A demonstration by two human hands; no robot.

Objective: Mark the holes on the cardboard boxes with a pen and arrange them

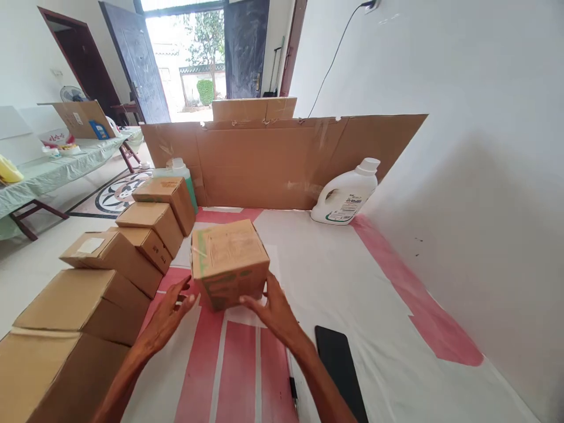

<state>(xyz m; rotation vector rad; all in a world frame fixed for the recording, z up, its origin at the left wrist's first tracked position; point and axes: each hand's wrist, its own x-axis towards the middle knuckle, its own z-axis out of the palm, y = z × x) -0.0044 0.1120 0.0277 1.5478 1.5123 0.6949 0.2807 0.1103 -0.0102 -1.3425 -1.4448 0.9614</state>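
Note:
A cardboard box (233,249) with green marks on its top and front is in the middle of the table, slightly turned. My right hand (275,311) grips its near right corner, thumb on the front face and fingers around the right side, partly hidden. To the left of the box, my left hand (170,308) is open with its fingers curved and apart; a small gap seems to separate it from the box. Whether the box rests fully on the cloth or is slightly raised, I cannot tell.
Several cardboard boxes (150,217) form a row along the left edge. Behind them stands a bottle of green liquid (192,188). A cardboard panel (259,164) closes off the back, with a white jug (348,197) leaning there. A black phone-like slab (339,370) and a pen (293,390) lie nearby.

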